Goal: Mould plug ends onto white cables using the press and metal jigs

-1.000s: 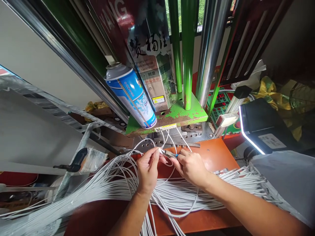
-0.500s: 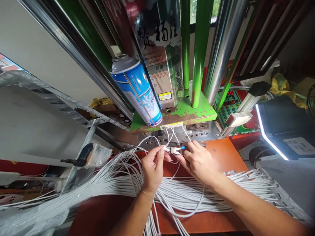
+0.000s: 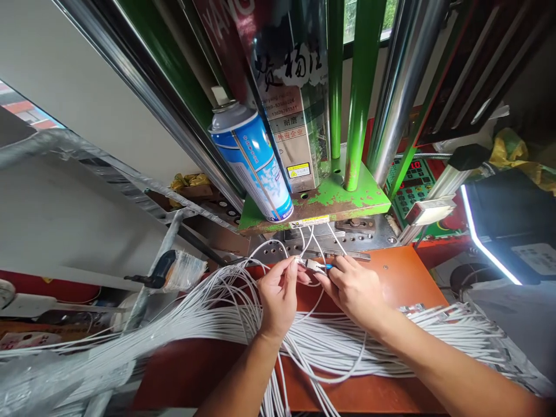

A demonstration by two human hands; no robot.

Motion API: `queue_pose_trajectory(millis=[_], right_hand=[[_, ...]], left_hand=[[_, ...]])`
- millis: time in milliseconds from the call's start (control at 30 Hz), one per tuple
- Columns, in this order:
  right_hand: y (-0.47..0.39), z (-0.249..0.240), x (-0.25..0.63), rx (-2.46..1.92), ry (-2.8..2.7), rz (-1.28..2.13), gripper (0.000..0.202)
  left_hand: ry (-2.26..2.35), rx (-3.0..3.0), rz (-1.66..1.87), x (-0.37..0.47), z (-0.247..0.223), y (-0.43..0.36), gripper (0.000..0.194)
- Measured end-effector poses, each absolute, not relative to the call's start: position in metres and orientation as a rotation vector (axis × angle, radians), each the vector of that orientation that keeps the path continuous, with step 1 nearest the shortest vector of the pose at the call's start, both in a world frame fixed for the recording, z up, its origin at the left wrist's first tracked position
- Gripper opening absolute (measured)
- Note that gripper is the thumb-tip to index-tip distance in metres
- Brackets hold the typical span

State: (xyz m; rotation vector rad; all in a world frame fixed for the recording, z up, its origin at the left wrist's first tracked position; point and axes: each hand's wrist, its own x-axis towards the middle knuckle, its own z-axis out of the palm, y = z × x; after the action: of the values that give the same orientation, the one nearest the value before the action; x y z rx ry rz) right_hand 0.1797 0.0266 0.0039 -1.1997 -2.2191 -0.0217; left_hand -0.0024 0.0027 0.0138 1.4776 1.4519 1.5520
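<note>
My left hand [image 3: 278, 298] is closed in a pinch on the end of a white cable, where a small pale connector [image 3: 297, 260] shows at the fingertips. My right hand [image 3: 357, 286] is wrapped round a small blue-handled tool that looks like nippers [image 3: 316, 266]. The pale metal head of the nippers meets the connector between both hands; whether the jaws are closed cannot be made out. Most of the tool's handle is hidden under the right fingers. Below the hands lies a thick bundle of white cables [image 3: 208, 325] across the orange-brown work table [image 3: 403, 272].
Behind the hands stands a green machine plate [image 3: 365, 200] with upright posts, and a blue spray can [image 3: 256, 165] rests on it. Several white cables run out from under the plate. At right are a control panel [image 3: 412, 185] and a bright lamp strip [image 3: 486, 243].
The whole view has shifted slightly, so everything sits a little further right. Both hands keep their hold on the connector and the nippers, with the tool's head tilted slightly differently.
</note>
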Motion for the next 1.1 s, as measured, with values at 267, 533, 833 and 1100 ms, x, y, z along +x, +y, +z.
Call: queue_pose_trajectory(millis=[267, 533, 833, 1100], right_hand=[[0.022, 0.004, 0.18, -1.25, -2.107, 0.478, 0.065], [0.03, 0.014, 0.186, -1.23, -2.259, 0.123, 0.054], [0.026, 0.012, 0.179, -1.24, -2.264, 0.022, 0.045], [0.026, 0.01, 0.18, -1.268, -2.246, 0.002, 0.045]], left_hand=[[1.376, 1.423, 1.562, -0.005, 0.018, 0.003, 0.022], [1.312, 1.259, 1.578, -0.011, 0.013, 0.008, 0.026], [1.377, 1.382, 1.545, -0.01, 0.009, 0.007, 0.024], [1.348, 1.346, 1.57, -0.008, 0.003, 0.01, 0.026]])
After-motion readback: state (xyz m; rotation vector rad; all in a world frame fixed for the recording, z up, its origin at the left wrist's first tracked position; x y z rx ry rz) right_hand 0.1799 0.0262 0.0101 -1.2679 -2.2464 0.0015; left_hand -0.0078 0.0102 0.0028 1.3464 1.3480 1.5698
